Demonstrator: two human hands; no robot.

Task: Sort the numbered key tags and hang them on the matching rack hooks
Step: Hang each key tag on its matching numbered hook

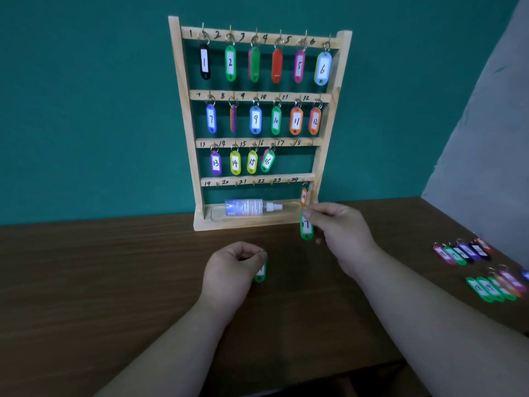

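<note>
A wooden key rack stands against the teal wall, with four numbered rows of hooks. Tags 1 to 16 hang on the upper three rows, and an orange tag hangs at the bottom right hook. My right hand pinches the ring of a green tag marked 17, which dangles just in front of the rack's base at its right end. My left hand is closed on another green tag low over the table; its number is hidden.
A clear spray bottle lies in the rack's base tray. Several loose tags lie in a row at the table's right edge, with a second group nearer me. The brown wooden table spreads out in front of the rack.
</note>
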